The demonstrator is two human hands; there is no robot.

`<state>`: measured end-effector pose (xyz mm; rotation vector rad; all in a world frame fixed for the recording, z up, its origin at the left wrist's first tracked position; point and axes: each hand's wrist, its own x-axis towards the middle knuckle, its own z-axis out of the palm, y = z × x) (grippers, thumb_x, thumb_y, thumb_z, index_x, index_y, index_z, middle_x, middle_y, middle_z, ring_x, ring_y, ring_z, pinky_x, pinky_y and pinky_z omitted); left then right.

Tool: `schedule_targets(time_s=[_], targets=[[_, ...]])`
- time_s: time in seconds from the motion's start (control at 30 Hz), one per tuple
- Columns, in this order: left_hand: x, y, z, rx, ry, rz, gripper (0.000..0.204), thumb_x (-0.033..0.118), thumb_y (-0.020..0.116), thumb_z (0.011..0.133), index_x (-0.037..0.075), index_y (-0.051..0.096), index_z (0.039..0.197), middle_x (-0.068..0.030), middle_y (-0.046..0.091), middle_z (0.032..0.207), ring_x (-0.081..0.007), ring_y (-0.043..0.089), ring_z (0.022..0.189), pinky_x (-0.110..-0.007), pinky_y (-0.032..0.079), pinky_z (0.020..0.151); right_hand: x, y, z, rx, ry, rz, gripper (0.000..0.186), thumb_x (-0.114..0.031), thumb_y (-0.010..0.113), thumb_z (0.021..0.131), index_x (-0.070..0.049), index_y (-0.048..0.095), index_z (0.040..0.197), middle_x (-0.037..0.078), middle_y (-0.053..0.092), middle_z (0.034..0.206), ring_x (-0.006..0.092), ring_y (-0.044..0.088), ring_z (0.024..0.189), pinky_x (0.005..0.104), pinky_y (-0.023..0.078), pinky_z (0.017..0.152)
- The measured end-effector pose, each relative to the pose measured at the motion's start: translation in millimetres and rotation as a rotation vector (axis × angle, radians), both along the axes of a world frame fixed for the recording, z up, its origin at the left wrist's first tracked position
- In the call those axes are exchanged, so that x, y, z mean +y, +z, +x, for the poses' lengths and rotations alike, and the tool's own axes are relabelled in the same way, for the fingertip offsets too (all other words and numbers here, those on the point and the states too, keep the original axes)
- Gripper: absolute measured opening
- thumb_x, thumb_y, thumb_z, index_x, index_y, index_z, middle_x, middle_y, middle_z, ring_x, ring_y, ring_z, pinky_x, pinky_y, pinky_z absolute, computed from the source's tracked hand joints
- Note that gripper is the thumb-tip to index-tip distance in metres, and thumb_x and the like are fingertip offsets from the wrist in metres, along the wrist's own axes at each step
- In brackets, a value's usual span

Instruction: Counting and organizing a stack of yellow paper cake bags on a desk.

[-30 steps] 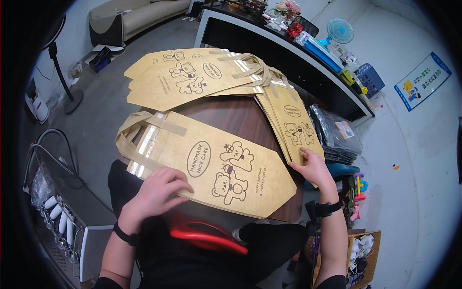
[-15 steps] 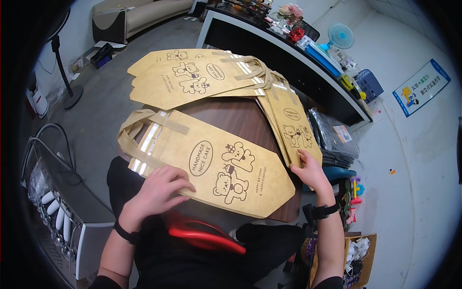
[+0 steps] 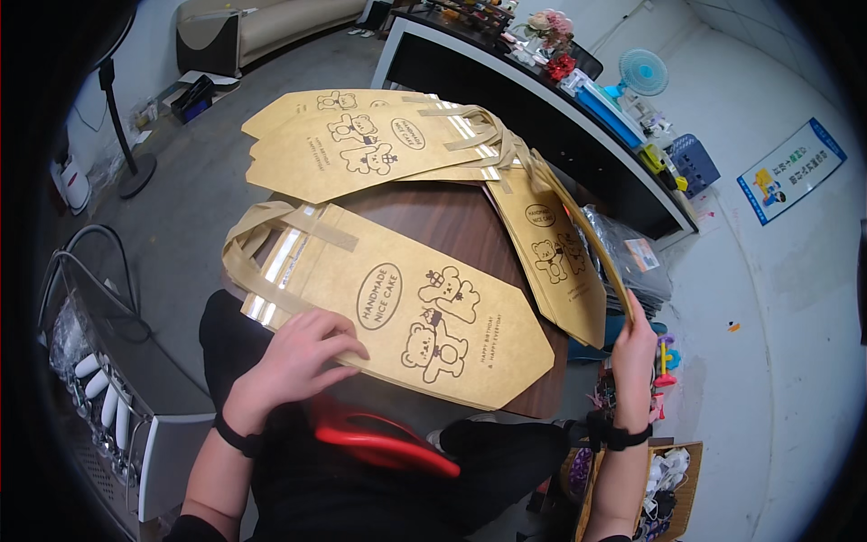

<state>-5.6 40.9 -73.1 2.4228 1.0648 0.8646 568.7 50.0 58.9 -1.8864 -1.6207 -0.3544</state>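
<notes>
A stack of flat tan gift bags with printed cartoon animals lies before me, cloth handles to the left. My left hand rests at its near left edge, fingers loosely bent and thumb apart. On the right, my right hand pinches the bottom end of one tan bag, which stands tilted up, seen almost edge-on. Its handle end stays by the upper pile. Beneath it, another pile of the same bags slants down to the right. A further fanned pile of bags lies at the far side.
The bags lie on a dark wooden table. Black plastic packets sit right of the slanted pile. A red rounded object is near my lap, a wicker basket at lower right. Behind stands a black counter with a fan.
My right hand has moved right and lifted the top bag of the slanted pile up on edge, uncovering the bag below. The left hand has stayed in place.
</notes>
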Motion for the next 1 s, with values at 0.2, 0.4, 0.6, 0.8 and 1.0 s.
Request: schedule_targets(time_s=[0.2,0.4,0.6,0.8,1.0], targets=[[1,3,-4,0.021,0.011,-0.011,0.033,0.026,0.1,0.098,0.024,0.089,0.129,-0.0045,0.078,0.137,-0.034,0.075,0.134,-0.051,0.06,0.115,-59,16,-20,-0.019,0.018,0.187,0.057,0.011,0.058,0.123,-0.003,0.071,0.176,0.025,0.083,0.163,0.0402,0.083,0.143,0.0435,0.062,0.123],[0,20,-8,0.024,-0.036,-0.046,0.038,0.024,0.098,0.101,0.018,0.085,0.136,-0.0089,0.077,0.144,-0.0371,0.073,0.139,-0.051,0.058,0.12,-95,6,-78,0.045,0.323,0.186,0.066,0.02,0.053,0.112,0.004,0.071,0.174,0.027,0.077,0.173,0.0444,0.075,0.16,0.0508,0.057,0.137],[-7,33,-5,0.122,-0.066,0.04,0.044,0.023,0.095,0.104,0.015,0.081,0.146,-0.0097,0.077,0.149,-0.0382,0.072,0.146,-0.054,0.058,0.125,-90,-44,-108,-0.12,0.735,-0.014,0.079,0.023,0.061,0.086,0.001,0.083,0.159,0.033,0.076,0.17,0.052,0.072,0.163,0.0606,0.055,0.141],[-48,57,-21,0.244,-0.029,0.043,0.051,0.025,0.094,0.106,0.016,0.079,0.154,-0.0117,0.077,0.16,-0.0388,0.069,0.156,-0.053,0.055,0.133,-77,-91,-120,-0.114,0.877,-0.117,0.071,0.013,0.074,0.094,-0.016,0.09,0.157,0.026,0.075,0.173,0.0486,0.072,0.163,0.0659,0.056,0.14],[-61,63,-47,0.24,-0.153,-0.095,0.044,0.024,0.093,0.108,0.017,0.084,0.151,-0.0092,0.078,0.16,-0.0368,0.073,0.151,-0.053,0.06,0.127,-82,-92,-109,-0.147,0.861,-0.179,0.067,0.008,0.076,0.095,-0.017,0.091,0.156,0.022,0.076,0.174,0.0461,0.07,0.166,0.0681,0.054,0.141]])
